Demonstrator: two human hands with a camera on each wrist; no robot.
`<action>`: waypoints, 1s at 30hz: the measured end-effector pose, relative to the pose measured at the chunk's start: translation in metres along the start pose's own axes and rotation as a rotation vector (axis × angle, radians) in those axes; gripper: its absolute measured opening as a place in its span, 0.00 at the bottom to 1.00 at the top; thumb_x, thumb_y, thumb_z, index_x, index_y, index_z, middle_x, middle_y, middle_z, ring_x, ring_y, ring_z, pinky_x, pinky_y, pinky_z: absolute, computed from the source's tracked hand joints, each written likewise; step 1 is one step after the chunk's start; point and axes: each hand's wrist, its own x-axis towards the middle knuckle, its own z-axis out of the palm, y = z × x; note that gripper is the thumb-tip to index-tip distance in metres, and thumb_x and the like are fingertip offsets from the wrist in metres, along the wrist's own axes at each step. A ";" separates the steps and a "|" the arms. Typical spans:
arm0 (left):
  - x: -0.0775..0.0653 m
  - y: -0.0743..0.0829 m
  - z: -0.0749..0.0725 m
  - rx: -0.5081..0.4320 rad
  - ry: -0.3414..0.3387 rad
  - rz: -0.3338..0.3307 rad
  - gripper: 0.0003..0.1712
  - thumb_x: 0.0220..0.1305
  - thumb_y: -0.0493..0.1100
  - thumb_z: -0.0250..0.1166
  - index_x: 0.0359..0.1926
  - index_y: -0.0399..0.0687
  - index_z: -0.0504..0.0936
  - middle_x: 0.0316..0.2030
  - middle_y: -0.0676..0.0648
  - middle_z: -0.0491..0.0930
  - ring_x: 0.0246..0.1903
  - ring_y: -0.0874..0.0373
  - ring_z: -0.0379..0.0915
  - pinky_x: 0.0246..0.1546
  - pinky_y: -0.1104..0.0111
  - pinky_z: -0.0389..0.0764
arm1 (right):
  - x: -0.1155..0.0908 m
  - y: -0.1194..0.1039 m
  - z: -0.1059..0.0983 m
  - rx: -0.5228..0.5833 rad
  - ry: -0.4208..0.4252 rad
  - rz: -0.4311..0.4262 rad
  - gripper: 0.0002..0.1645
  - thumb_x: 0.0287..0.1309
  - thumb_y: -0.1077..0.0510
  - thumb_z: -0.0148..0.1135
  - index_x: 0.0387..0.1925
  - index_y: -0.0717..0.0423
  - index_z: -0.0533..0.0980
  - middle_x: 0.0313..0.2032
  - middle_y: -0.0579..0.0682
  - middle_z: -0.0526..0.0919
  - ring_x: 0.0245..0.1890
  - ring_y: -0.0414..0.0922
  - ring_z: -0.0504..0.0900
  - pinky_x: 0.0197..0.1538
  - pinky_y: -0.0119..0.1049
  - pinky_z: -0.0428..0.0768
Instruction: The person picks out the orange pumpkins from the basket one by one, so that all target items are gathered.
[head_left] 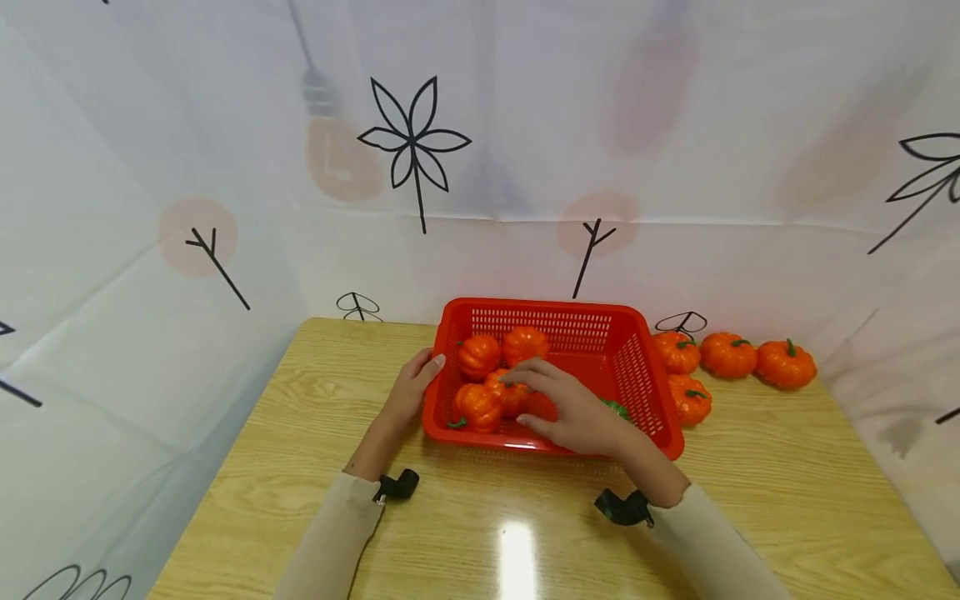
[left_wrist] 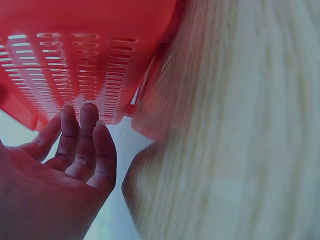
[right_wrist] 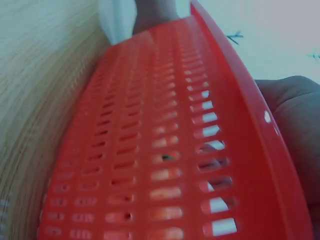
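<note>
A red plastic basket [head_left: 540,305] with slotted walls holds several small orange pumpkins [head_left: 477,357] with green stems, mostly at its left. My left hand [head_left: 414,385] grips the basket's left side, its thumb at the rim; in the left wrist view its fingers [left_wrist: 89,130] lie against the slotted outer wall. My right hand [head_left: 577,412] reaches over the front rim into the basket, fingers loosely bent and thumb apart, beside a pumpkin [head_left: 507,395]. Another orange surface [head_left: 542,407] shows between thumb and fingers, partly hidden. A green bit [head_left: 617,408] peeks out behind the right hand.
Outside the basket's right wall, more pumpkins [head_left: 727,356] sit on the wooden table [head_left: 352,367], two of them close against the wall. A white printed cloth [head_left: 510,258] hangs behind the table and along its sides.
</note>
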 end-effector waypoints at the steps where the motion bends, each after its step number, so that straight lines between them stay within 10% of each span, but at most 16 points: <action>1: 0.000 0.000 0.000 0.002 0.001 -0.001 0.27 0.84 0.54 0.53 0.71 0.42 0.73 0.62 0.37 0.80 0.57 0.45 0.82 0.55 0.62 0.86 | 0.002 -0.002 0.001 -0.016 -0.026 0.002 0.32 0.66 0.59 0.74 0.69 0.47 0.76 0.67 0.41 0.75 0.64 0.46 0.79 0.63 0.49 0.83; 21: 0.000 -0.001 -0.003 0.010 -0.009 0.010 0.28 0.84 0.56 0.52 0.73 0.44 0.72 0.64 0.38 0.79 0.60 0.42 0.81 0.55 0.61 0.86 | 0.039 -0.009 0.004 -0.194 -0.382 -0.086 0.45 0.65 0.56 0.75 0.79 0.40 0.67 0.80 0.52 0.63 0.79 0.52 0.62 0.71 0.52 0.75; 30: 0.001 0.000 -0.004 0.019 -0.024 0.010 0.28 0.85 0.55 0.52 0.72 0.42 0.72 0.64 0.36 0.79 0.60 0.41 0.80 0.56 0.62 0.85 | 0.042 -0.005 0.012 -0.183 -0.379 -0.041 0.45 0.60 0.59 0.78 0.76 0.43 0.69 0.77 0.50 0.67 0.77 0.52 0.66 0.73 0.53 0.73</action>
